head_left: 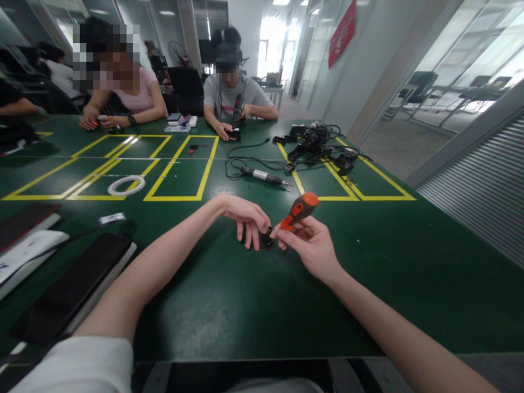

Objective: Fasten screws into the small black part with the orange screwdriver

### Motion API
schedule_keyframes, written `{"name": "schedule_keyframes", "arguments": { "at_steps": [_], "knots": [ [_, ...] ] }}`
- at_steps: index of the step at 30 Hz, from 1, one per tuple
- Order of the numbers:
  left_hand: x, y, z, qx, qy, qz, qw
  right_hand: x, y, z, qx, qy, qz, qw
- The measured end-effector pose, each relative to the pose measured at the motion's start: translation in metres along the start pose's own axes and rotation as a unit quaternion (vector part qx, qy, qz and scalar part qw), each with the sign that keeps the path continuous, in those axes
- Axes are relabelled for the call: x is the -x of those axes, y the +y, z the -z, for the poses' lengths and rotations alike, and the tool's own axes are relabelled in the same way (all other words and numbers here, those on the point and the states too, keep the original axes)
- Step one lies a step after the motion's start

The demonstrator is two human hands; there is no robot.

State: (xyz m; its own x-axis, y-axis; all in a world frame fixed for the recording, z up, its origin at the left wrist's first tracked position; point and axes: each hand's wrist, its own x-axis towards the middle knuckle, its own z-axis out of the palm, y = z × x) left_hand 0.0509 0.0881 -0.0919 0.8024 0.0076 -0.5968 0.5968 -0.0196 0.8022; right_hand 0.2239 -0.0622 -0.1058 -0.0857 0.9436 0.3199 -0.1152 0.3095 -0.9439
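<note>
In the head view, my right hand [313, 245] is closed around a screwdriver [300, 210] with an orange and grey handle. The handle tilts up and to the right, while its lower end is hidden by my fingers. Close beside it, my left hand [250, 217] bends down over a small black round part [266, 239] on the green table. The left fingers press against this part and hide some of it. My right fingertips come very near the part; whether they touch it I cannot tell.
Ahead lie an electric screwdriver [264, 176] with a cord and a tangle of black cables [315, 143]. A white tape ring [126, 185] lies left, beyond a black phone-like slab [76, 284] and a white power strip [30, 256]. Two people work across the table [409, 262].
</note>
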Motion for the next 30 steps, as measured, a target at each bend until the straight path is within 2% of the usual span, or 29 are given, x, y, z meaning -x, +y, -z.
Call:
{"name": "schedule_keyframes", "arguments": {
  "at_steps": [7, 20, 26, 30],
  "knots": [
    [0.0009, -0.0017, 0.0014, -0.014, -0.009, -0.018, 1.000, -0.0012, -0.0015, -0.0021, -0.026, -0.022, 0.005, 0.999],
    [-0.0004, 0.0008, 0.0002, -0.003, 0.004, -0.002, 1.000, -0.0031, -0.0014, 0.0005, 0.014, 0.034, 0.001, 0.999],
    [0.0005, 0.0007, 0.0003, -0.003, 0.002, -0.005, 1.000, -0.0026, -0.0018, -0.0008, -0.013, 0.030, 0.005, 0.999],
    [0.0000, -0.0008, 0.0014, -0.013, -0.006, -0.015, 1.000, -0.0032, -0.0030, -0.0008, 0.017, 0.035, 0.014, 0.999]
  ]
}}
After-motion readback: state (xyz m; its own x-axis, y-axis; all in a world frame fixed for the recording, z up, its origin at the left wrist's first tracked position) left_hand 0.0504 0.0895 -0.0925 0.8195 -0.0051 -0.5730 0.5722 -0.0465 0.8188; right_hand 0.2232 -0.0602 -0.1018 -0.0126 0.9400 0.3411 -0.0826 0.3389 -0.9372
